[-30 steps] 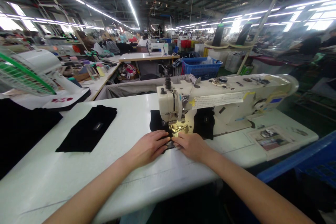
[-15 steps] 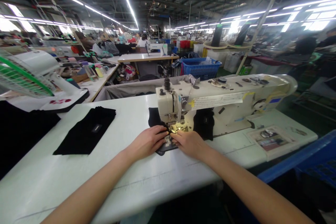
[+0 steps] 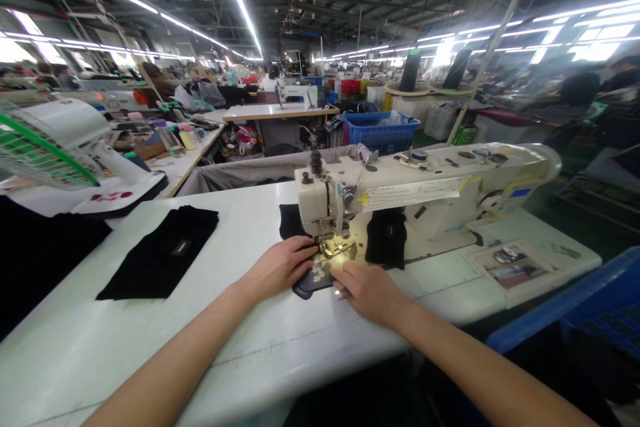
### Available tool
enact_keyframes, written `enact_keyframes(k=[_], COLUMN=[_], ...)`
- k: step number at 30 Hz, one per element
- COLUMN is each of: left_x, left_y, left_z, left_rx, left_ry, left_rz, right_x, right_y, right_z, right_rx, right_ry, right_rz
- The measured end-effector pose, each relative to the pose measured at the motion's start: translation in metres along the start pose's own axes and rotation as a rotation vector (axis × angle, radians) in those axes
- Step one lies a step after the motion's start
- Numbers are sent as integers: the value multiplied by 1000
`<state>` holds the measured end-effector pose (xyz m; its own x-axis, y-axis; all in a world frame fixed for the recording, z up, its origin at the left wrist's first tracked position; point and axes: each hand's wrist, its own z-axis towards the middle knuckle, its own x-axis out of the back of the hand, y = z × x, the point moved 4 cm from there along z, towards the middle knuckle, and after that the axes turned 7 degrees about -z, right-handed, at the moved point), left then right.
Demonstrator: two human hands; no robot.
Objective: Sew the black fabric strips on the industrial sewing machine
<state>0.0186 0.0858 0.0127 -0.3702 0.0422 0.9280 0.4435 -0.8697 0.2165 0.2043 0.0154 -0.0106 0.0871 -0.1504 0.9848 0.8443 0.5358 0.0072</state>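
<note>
A white sewing machine [image 3: 420,180] stands on the pale table [image 3: 210,320], its needle area lit yellow. My left hand [image 3: 283,265] lies just left of the needle, fingers together over the edge of a black fabric piece [image 3: 291,220]. Close to the front of the needle plate is my right hand [image 3: 367,290], its fingers bent and pressed together; whether they pinch anything is too small to tell. Another black piece with a small label [image 3: 386,239] lies under the machine arm. On the left of the table rests a stack of black labelled pieces [image 3: 167,253].
Dark cloth [image 3: 40,260] covers the far left. A white fan with a green rim [image 3: 55,147] stands behind it. A blue basket [image 3: 580,300] is at the lower right, and another blue basket [image 3: 383,130] sits behind the machine.
My right hand has drawn back slightly toward the table's front edge, away from my left hand and the needle. My left hand has barely moved.
</note>
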Motion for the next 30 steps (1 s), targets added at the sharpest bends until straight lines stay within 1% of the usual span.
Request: enact_keyframes(k=[13, 20, 30], left_x=[-1, 3, -1], left_y=[-4, -2, -6], left_z=[-1, 1, 1], left_rx=[15, 3, 6], left_ry=[2, 28, 33], left_rz=[-28, -30, -38], right_x=[-5, -6, -8], right_y=[2, 2, 3], right_z=[-1, -2, -3], right_rx=[-5, -10, -14], right_ry=[76, 68, 91], right_rz=[27, 24, 24])
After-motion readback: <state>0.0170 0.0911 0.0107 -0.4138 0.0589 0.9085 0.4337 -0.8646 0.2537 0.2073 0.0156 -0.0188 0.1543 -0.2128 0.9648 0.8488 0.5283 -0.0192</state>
